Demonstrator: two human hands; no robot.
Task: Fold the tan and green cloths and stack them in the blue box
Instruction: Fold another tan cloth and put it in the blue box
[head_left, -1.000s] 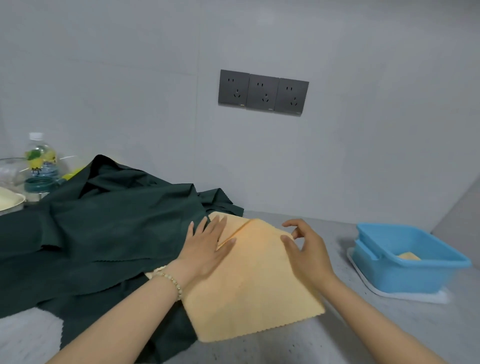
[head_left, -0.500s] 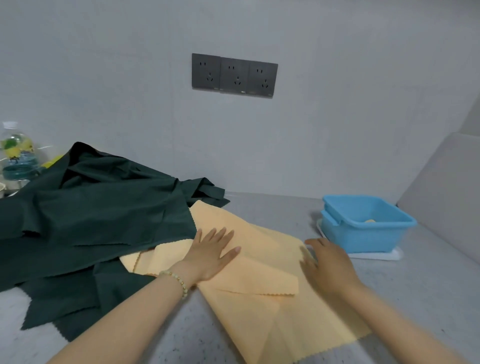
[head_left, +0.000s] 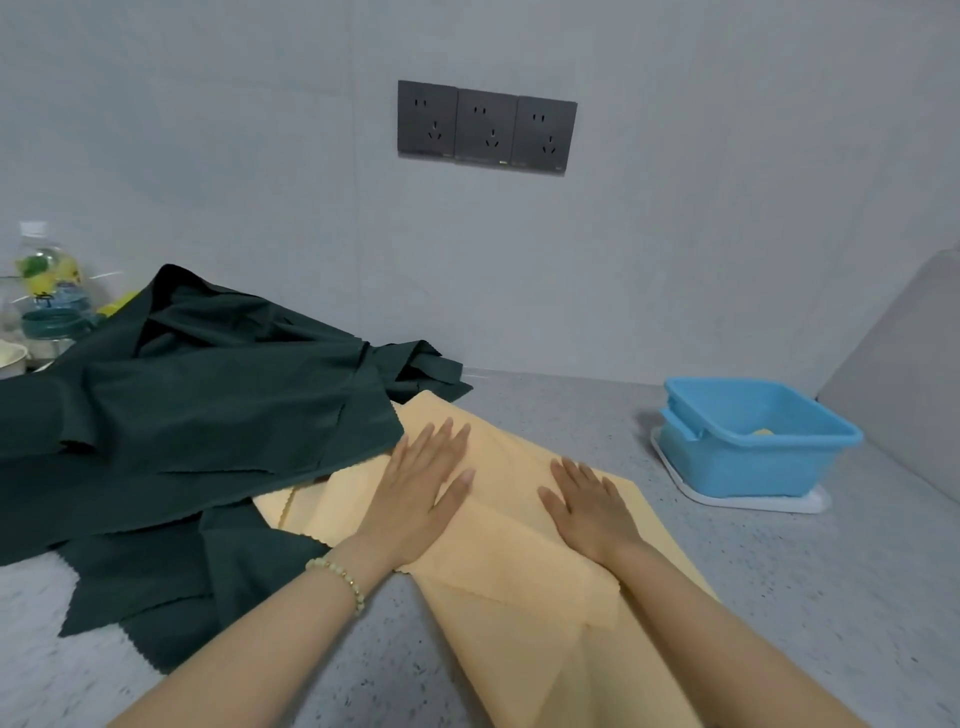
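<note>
A tan cloth (head_left: 524, 587) lies spread on the grey counter, with a folded flap lying across its middle. My left hand (head_left: 426, 488) rests flat on its left part, fingers apart. My right hand (head_left: 587, 504) presses flat on the flap to the right, also with fingers spread. A heap of dark green cloth (head_left: 197, 415) covers the counter at the left and overlaps the tan cloth's far left edge. The blue box (head_left: 753, 447) stands at the right on a white lid, with a bit of tan cloth inside it.
A drink bottle (head_left: 47, 291) and a pale bowl (head_left: 10, 358) stand at the far left behind the green heap. Three dark wall sockets (head_left: 485, 127) sit on the back wall. A grey side panel (head_left: 904, 384) rises at the far right.
The tan cloth has been laid open and a flap folded across it. My right hand has come from the cloth's right edge onto the flap, and both palms now lie flat.
</note>
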